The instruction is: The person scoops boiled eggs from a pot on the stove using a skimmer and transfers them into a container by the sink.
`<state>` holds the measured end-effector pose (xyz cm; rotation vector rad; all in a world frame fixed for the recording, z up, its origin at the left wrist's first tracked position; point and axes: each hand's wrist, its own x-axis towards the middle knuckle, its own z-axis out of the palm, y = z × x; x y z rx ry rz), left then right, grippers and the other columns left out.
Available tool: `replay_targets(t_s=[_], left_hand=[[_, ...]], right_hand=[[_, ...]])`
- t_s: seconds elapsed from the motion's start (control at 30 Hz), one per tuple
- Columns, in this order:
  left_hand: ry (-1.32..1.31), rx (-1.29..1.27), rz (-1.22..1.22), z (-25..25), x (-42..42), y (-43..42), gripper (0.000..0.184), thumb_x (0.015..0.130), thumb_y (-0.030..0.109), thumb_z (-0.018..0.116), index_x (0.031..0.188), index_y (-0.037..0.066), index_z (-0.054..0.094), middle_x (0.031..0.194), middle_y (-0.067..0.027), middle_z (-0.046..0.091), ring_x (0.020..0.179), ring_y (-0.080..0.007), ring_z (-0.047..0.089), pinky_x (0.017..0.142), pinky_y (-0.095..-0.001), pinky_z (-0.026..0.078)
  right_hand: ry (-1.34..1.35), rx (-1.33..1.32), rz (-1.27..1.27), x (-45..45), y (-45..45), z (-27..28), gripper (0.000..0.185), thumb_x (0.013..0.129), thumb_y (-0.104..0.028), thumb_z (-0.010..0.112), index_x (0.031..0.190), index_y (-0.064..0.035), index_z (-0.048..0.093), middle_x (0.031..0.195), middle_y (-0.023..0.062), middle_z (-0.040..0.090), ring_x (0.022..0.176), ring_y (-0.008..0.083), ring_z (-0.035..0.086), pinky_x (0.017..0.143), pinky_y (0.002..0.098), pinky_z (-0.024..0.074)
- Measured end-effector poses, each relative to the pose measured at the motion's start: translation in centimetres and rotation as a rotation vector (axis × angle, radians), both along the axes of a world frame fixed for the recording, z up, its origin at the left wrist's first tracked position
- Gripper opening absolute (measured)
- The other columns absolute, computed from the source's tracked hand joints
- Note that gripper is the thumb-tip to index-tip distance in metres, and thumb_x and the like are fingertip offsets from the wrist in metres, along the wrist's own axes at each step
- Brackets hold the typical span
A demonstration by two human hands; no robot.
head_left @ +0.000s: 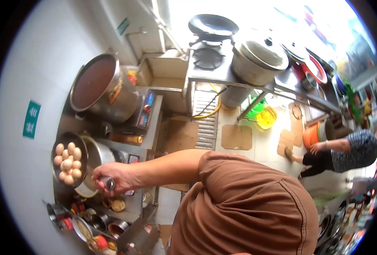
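Note:
My right hand (114, 177) reaches out over the cooking pot (96, 152), fingers wrapped round a metal handle (108, 183) whose round end faces up. Just beyond my fingers is a dark round pan or strainer (83, 146) that overlaps the pot's rim. Several light brown eggs (67, 164) are heaped in it. Whether the handle joins this vessel is hidden behind my hand. Further up stands a tall steel stockpot (127, 100) full of reddish-brown liquid (94, 83). My left hand does not show.
Small metal pots (99, 221) and jars crowd the lower left. A sink (163, 68) lies beyond the stockpot. Across the drain grate (206, 123), a metal counter holds a wok (213, 26) and a large lidded pot (260, 57). Another person (354, 151) stands at right near an orange bucket (310, 136).

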<state>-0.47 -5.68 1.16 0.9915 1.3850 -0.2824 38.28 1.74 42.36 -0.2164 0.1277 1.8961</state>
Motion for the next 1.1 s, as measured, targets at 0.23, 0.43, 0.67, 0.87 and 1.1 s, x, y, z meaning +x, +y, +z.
replay_targets(t_s=[0.23, 0.43, 0.67, 0.87, 1.1], left_hand=[[0.018, 0.04, -0.267, 0.9, 6.0, 4.3, 0.012, 0.082, 0.012, 0.053, 0.085, 0.001, 0.058, 0.07, -0.0046, 0.057, 0.062, -0.0131, 0.056, 0.055, -0.0263, 0.047], [0.02, 0.072, -0.487, 1.4, 13.8, 4.1, 0.014, 0.082, 0.012, 0.054, 0.087, 0.0, 0.059, 0.072, -0.0053, 0.058, 0.063, -0.0135, 0.057, 0.057, -0.0264, 0.048], [0.018, 0.139, -0.648, 1.9, 26.0, -3.2, 0.016, 0.082, 0.012, 0.055, 0.09, -0.002, 0.059, 0.073, -0.0062, 0.06, 0.065, -0.0139, 0.058, 0.059, -0.0265, 0.048], [0.069, 0.172, -0.729, 2.1, 35.9, -17.1, 0.018, 0.083, 0.012, 0.056, 0.092, -0.003, 0.06, 0.075, -0.0069, 0.062, 0.066, -0.0143, 0.06, 0.061, -0.0266, 0.049], [0.09, 0.149, -0.915, 5.4, 41.3, -28.7, 0.02, 0.083, 0.011, 0.057, 0.095, -0.005, 0.061, 0.076, -0.0078, 0.064, 0.068, -0.0147, 0.061, 0.063, -0.0267, 0.049]], right_hand=[[0.088, 0.119, -0.27, 6.0, -14.9, 4.2, 0.011, 0.085, -0.014, 0.047, 0.078, -0.005, 0.048, 0.06, -0.0014, 0.048, 0.043, 0.0071, 0.047, 0.037, 0.0197, 0.0384], [-0.094, 0.045, -0.723, 12.7, -32.4, 7.5, 0.01, 0.085, -0.013, 0.05, 0.091, -0.0043, 0.047, 0.064, -0.0025, 0.045, 0.044, 0.0064, 0.044, 0.035, 0.0211, 0.0322], [-0.389, 0.054, -1.376, 22.1, -58.3, 7.2, 0.023, 0.087, -0.008, 0.045, 0.105, 0.0054, 0.04, 0.073, 0.0031, 0.046, 0.053, 0.0076, 0.047, 0.041, 0.0202, 0.0383], [-0.364, 0.024, -1.661, 31.5, -86.0, 2.7, 0.024, 0.09, -0.01, 0.04, 0.105, 0.0078, 0.039, 0.076, 0.0044, 0.045, 0.053, 0.0123, 0.047, 0.043, 0.027, 0.0445], [-0.337, -0.321, -1.963, 36.1, -111.4, -0.6, 0.011, 0.09, -0.008, 0.041, 0.09, 0.0028, 0.044, 0.066, 0.0013, 0.046, 0.051, 0.0114, 0.048, 0.043, 0.0253, 0.0425]])
